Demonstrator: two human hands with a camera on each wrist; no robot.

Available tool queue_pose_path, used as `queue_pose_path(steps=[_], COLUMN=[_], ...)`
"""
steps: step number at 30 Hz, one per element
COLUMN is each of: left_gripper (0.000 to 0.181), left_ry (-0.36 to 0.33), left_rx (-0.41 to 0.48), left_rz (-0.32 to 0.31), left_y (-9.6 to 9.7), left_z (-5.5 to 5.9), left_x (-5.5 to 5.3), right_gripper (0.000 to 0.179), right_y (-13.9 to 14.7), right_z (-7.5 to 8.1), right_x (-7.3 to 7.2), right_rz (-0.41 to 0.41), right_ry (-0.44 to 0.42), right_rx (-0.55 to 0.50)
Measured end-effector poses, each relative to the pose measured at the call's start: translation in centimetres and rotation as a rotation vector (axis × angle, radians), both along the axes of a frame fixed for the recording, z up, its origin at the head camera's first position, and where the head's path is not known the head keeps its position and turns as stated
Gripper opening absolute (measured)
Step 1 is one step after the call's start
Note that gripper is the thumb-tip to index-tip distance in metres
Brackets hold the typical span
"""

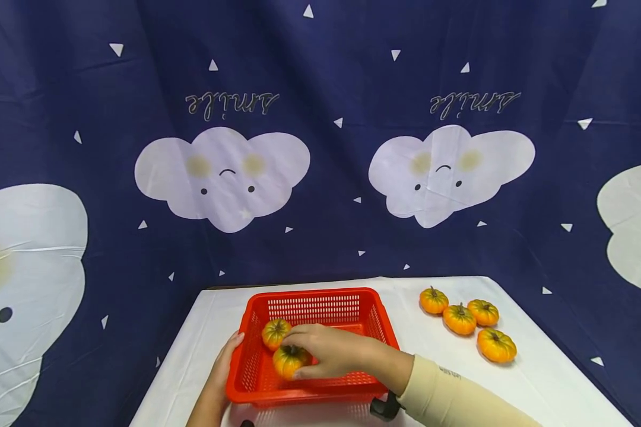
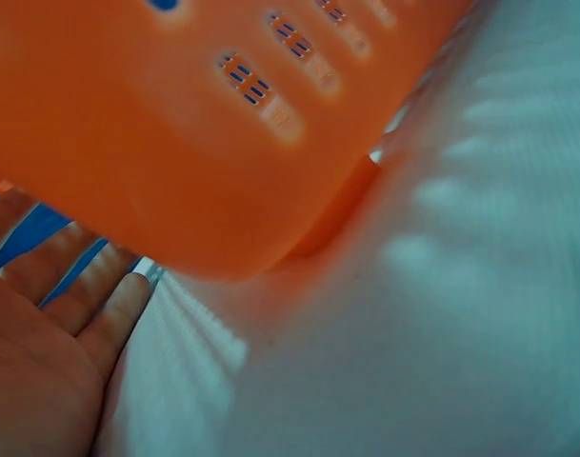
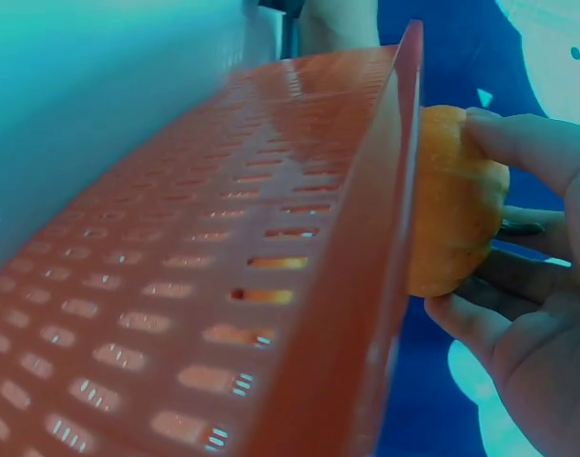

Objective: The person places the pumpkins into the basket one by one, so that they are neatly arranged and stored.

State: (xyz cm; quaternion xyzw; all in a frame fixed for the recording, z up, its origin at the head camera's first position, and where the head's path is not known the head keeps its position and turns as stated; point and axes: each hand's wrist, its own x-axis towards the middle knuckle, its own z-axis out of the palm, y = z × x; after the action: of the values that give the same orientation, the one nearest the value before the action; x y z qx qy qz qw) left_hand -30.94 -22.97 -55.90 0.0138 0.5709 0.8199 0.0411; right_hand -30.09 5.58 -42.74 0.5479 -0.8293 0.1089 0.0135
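Navy cloth (image 1: 342, 184) printed with white clouds and small triangles fills the upper frame behind a white-covered table (image 1: 422, 367) at lower centre. From my remote seat I read the head view left to right. First, at lower left, I see the left hand (image 1: 220, 369) resting against the left wall of the red basket (image 1: 283, 395); its fingers lie fairly straight in the left wrist view, touching the wall rather than curled round it. Inside the basket, towards its left end, one pumpkin (image 1: 275, 334) sits just behind the held pumpkin (image 1: 285, 364). I have the right hand (image 1: 326, 351) over the basket at lower centre, thumb and fingers gripping that nearer pumpkin; the right wrist view shows the grip from the side, past the basket's rim. Whether the held fruit touches the basket floor, I cannot tell. A cream sleeve (image 1: 459, 396) runs off towards lower right. Right of the basket, four more orange pumpkins (image 1: 459, 321) lie grouped on the table.
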Motion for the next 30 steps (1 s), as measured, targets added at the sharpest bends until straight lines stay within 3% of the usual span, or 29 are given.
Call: queue_pose_path(steps=[10, 16, 23, 30], left_gripper=[0.06, 0.061, 0.064, 0.061], left_ry=[0.0, -0.008, 0.005, 0.009], left_rx=[-0.006, -0.018, -0.05, 0.004], left_rz=[-0.007, -0.013, -0.03, -0.032], left_y=[0.2, 0.2, -0.1, -0.2], left_z=[0.1, 0.3, 0.0, 0.1], left_x=[0.2, 0.2, 0.2, 0.2], right_gripper=[0.056, 0.056, 0.056, 0.056], right_y=[-1.1, -2.7, -4.5, -5.3], right_z=[0.4, 0.8, 1.2, 1.1], right_x=[-1.3, -2.0, -2.3, -3.5], right_rz=[0.069, 0.086, 0.064, 0.029], right_ry=[-0.069, -0.053, -0.042, -0.099], right_rx=[-0.058, -0.067, -0.025, -0.018])
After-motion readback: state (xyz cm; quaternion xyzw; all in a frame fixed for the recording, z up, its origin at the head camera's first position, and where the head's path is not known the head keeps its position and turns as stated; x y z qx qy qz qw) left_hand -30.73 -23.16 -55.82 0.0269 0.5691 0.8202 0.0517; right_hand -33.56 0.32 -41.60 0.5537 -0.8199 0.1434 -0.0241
